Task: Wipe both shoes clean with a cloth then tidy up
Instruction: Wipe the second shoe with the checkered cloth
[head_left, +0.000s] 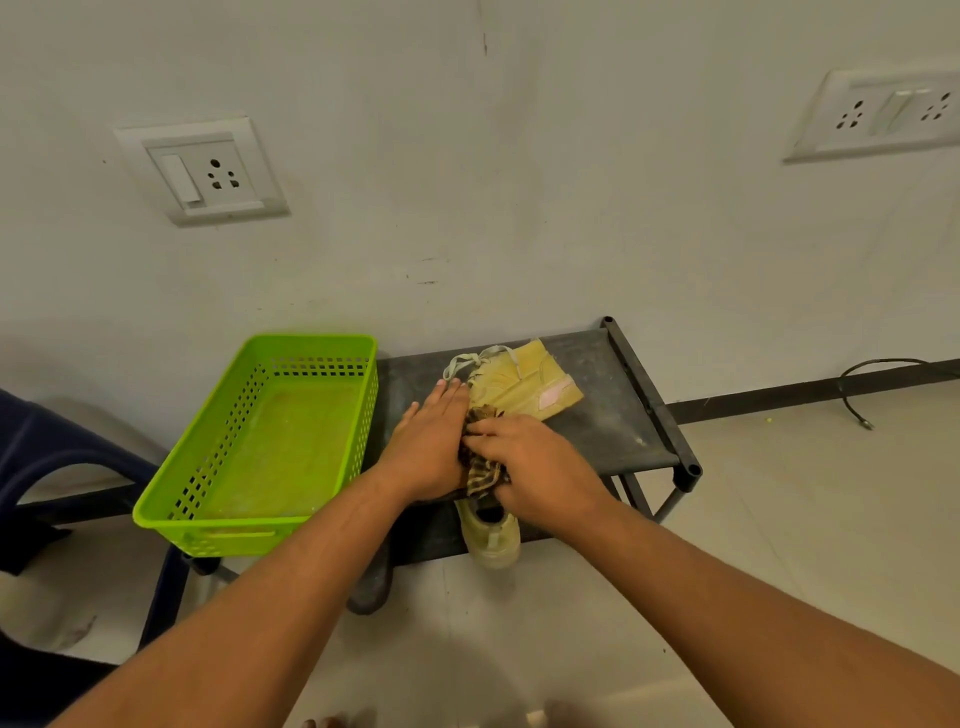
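Note:
Two pale yellow shoes lie on a low dark rack (613, 421). The far shoe (530, 384) rests on its side with its laces loose. The near shoe (491, 535) points its heel at me and juts over the rack's front edge; both hands cover its front part. A brown striped cloth (480, 470) is bunched on the near shoe between my hands. My left hand (428, 447) lies flat with fingers stretched, pressing the shoe's left side. My right hand (535, 462) grips the cloth on top of the shoe.
A bright green perforated basket (311, 358) sits on the rack's left end, nothing inside. A dark blue chair (57, 457) stands at the left. The wall with sockets is right behind the rack. A black cable (857, 400) lies on the tiled floor at the right.

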